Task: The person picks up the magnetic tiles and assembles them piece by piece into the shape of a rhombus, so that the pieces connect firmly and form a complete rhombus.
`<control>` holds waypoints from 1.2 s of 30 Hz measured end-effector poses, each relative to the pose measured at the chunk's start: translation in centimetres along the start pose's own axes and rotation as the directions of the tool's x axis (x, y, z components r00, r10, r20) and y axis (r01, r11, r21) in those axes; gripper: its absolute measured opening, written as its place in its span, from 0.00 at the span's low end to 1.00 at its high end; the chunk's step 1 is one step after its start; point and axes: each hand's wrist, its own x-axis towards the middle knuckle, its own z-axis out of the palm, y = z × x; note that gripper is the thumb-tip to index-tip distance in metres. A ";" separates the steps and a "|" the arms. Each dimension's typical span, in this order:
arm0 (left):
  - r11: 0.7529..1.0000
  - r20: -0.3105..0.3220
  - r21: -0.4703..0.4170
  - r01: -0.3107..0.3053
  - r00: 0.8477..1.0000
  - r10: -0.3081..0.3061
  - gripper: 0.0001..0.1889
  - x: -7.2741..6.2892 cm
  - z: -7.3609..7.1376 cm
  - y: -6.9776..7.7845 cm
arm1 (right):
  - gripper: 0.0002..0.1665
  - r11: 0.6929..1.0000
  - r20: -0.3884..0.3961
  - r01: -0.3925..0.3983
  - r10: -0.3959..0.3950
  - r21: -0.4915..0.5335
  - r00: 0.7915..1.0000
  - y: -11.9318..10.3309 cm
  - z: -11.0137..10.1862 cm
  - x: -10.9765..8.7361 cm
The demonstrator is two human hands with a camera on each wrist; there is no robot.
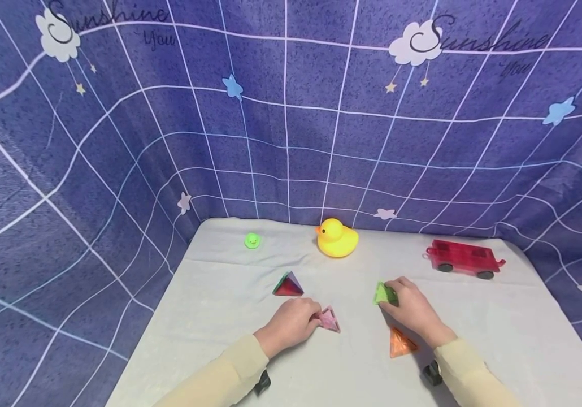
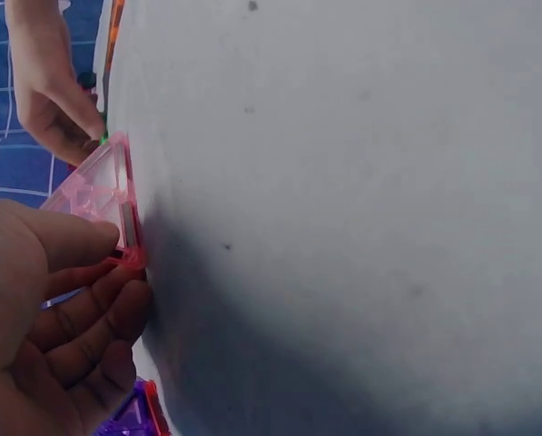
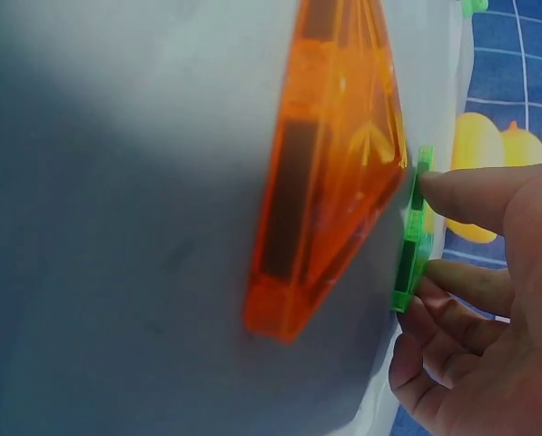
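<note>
My left hand (image 1: pixel 292 323) pinches a pink see-through triangular magnetic tile (image 1: pixel 330 320) by one corner, just over the cloth. In the left wrist view the thumb lies on the face of the pink tile (image 2: pixel 98 195). My right hand (image 1: pixel 413 308) holds a green triangular magnetic tile (image 1: pixel 381 293), partly hidden by the fingers; the right wrist view shows the green tile (image 3: pixel 415 232) between thumb and fingers. An orange triangular tile (image 1: pixel 402 343) lies on the cloth near the right wrist. Behind the left hand stands a small pyramid of coloured tiles (image 1: pixel 289 285).
A yellow rubber duck (image 1: pixel 338 239) sits at the back middle. To its left is a small green duck (image 1: pixel 252 241); a red wheeled toy wagon base (image 1: pixel 465 258) stands at the back right. White cloth (image 1: pixel 209 339) covers the table, and a blue patterned curtain (image 1: pixel 301 113) rises behind.
</note>
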 end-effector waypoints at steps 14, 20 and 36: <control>0.999 -0.106 0.027 0.034 0.994 -0.031 0.17 1.1 1.1 -0.5 | 0.30 1.000 0.052 0.025 -0.026 0.011 0.998 -2.1 0.8 0.9; 0.997 -0.131 0.060 0.050 0.991 -0.041 0.17 1.6 1.2 -0.2 | 0.30 0.999 0.060 0.034 -0.035 0.018 0.998 -2.5 1.2 1.4; 0.988 -0.186 0.116 0.106 0.979 -0.083 0.18 3.1 1.8 0.2 | 0.33 1.000 0.114 0.017 -0.020 0.021 0.993 -4.7 2.0 2.8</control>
